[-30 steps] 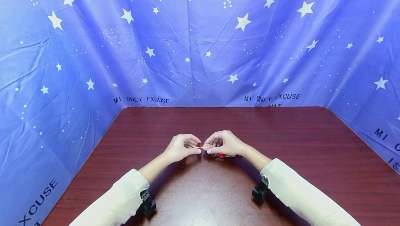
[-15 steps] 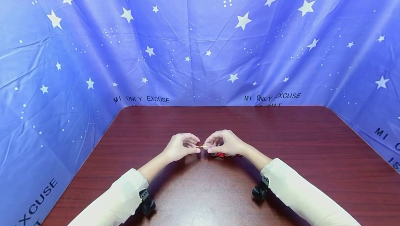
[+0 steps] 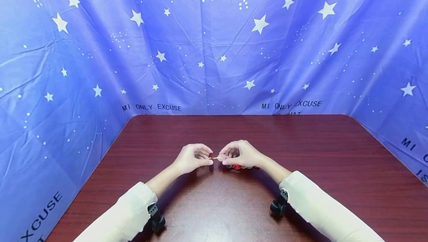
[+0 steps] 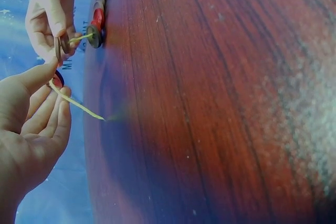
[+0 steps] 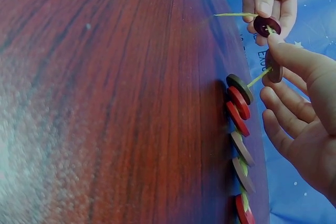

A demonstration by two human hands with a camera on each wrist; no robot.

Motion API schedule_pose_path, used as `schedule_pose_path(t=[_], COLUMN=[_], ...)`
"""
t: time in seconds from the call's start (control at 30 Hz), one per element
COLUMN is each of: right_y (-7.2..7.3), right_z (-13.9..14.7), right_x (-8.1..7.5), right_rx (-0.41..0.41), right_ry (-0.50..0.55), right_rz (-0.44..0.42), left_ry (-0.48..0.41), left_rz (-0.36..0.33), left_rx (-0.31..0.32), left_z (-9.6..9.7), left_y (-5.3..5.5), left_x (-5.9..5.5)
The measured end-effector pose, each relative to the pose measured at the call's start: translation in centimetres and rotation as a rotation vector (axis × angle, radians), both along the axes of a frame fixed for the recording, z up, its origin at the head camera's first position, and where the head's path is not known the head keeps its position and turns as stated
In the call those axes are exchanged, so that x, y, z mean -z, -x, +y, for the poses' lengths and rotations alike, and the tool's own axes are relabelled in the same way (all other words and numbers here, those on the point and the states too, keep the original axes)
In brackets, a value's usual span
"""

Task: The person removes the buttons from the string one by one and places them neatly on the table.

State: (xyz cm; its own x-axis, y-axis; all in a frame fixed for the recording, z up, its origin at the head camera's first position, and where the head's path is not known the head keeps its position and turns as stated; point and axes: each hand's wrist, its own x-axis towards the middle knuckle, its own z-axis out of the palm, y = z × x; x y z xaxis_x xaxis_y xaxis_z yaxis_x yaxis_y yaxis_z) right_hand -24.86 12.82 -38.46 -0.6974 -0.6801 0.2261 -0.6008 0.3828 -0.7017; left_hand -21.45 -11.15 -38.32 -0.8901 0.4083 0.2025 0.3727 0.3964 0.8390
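Note:
My left hand [image 3: 192, 158] pinches a dark red button [image 5: 261, 27] between thumb and fingers. A yellow cord [image 4: 79, 105] runs through this button, and its free end sticks out past the fingers. Facing it across a small gap, my right hand [image 3: 243, 153] pinches a brownish button [image 5: 274, 67] that is also on the cord. Below the right hand, a row of strung buttons [image 5: 240, 123], red, brown and grey, trails along the table; in the head view the right hand partly covers it. A short stretch of cord spans the gap between the hands.
The dark red wooden table [image 3: 214, 205] lies under both hands. A blue curtain [image 3: 207, 48] with white stars and lettering surrounds its back and sides. Black wrist cameras [image 3: 156, 218] sit at the white sleeves [image 3: 127, 208].
My left hand has shifted slightly left with the dark red button, so the gap between the hands is a little wider. The right hand stays almost where it was.

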Motion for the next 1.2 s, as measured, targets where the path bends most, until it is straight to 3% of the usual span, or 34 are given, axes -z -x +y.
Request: schedule_pose_path(t=[0.6, 1.2], right_y=[-0.1, -0.6], right_z=[0.1, -0.2], right_x=[0.1, -0.2], right_rx=[-0.004, 0.007], right_ry=[0.033, 0.032], right_rz=[-0.009, 0.0], left_ry=[0.009, -0.036], left_rz=[-0.008, -0.032], left_rx=[0.009, 0.001], left_z=[-0.6, -1.7], left_y=[0.0, 0.2], left_x=[-0.1, 0.0])
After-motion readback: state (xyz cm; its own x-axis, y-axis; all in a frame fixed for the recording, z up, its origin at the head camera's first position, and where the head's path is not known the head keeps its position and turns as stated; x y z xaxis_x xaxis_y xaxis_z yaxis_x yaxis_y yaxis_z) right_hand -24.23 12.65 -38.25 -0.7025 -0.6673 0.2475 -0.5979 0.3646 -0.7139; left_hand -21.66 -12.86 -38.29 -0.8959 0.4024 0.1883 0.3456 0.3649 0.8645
